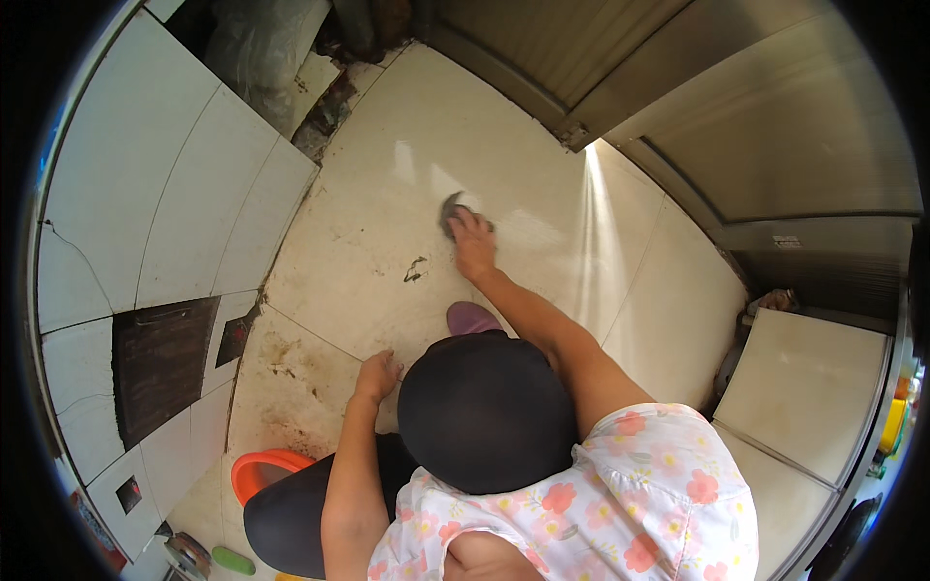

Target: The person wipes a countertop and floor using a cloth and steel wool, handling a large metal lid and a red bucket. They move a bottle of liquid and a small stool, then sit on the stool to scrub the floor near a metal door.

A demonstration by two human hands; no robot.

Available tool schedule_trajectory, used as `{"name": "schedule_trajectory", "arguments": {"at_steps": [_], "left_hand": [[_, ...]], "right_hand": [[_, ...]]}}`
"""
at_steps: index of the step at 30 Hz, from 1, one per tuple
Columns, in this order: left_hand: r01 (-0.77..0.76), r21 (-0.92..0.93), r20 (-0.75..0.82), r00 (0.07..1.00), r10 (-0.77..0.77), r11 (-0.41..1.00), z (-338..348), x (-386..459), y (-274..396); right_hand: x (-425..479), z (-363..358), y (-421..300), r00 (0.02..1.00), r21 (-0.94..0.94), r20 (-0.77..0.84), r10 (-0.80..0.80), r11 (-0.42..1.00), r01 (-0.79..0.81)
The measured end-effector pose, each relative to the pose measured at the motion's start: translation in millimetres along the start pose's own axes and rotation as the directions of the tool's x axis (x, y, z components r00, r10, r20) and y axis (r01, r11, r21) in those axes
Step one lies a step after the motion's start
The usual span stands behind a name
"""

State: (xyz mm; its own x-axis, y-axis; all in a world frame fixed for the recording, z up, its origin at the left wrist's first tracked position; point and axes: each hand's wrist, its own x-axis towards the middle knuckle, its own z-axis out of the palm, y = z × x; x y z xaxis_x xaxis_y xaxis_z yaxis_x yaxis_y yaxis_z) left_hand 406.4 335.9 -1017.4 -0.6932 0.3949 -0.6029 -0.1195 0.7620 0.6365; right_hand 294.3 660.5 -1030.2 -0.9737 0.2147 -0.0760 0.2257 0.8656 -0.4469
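Observation:
My right hand [474,236] presses a dark grey cloth [452,216] onto the cream tiled floor [508,123]; the cloth is slightly blurred, and its exact kind cannot be told. Beside my knee, my left hand [379,374] hangs over the floor with its fingers loosely curled and no object visible in it. A dark, curled scrap of debris [415,269] lies to the left of my right wrist. Brown dirt stains [280,356] mark the floor at the left. The toe of a purple shoe [471,318] shows in front of my knee.
A white-tiled wall or counter base [182,196] stands at the left. An orange basin [254,465] sits partly behind my leg. Metal-framed panels [770,131] border the floor at the upper right, with a tiled cabinet or ledge [806,385] at the right. Clear plastic sheeting [254,58] fills the upper-left recess.

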Motion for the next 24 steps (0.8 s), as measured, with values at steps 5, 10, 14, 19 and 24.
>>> {"name": "schedule_trajectory", "arguments": {"at_steps": [5, 10, 14, 19, 24], "left_hand": [[0.029, -0.103, -0.031, 0.999, -0.032, 0.994, -7.6, 44.5, 30.0], [0.072, -0.103, -0.132, 0.988, -0.085, 0.992, -24.2, 48.2, 109.5], [-0.175, -0.174, -0.225, 0.965, 0.134, 0.969, -24.2, 53.7, 166.8], [-0.193, -0.042, -0.294, 0.94, 0.172, 0.98, -71.3, 43.2, 133.4], [-0.049, -0.192, -0.269, 0.963, -0.005, 0.98, -65.8, 17.7, 121.5]], "right_hand": [[12.1, -32.2, -25.9, 0.998, 0.53, -0.051, -0.039, 0.846, 0.06], [-31.0, -112.6, -16.2, 0.982, 0.808, 0.111, 0.152, 0.562, -0.178], [-89.5, -160.3, 95.0, 0.988, 0.884, 0.093, 0.123, 0.447, -0.139], [-170.2, -179.9, 130.8, 0.937, 0.87, 0.03, 0.347, 0.453, -0.196], [-215.2, -179.6, 160.8, 0.727, 0.902, 0.16, 0.668, 0.201, -0.383]]}}
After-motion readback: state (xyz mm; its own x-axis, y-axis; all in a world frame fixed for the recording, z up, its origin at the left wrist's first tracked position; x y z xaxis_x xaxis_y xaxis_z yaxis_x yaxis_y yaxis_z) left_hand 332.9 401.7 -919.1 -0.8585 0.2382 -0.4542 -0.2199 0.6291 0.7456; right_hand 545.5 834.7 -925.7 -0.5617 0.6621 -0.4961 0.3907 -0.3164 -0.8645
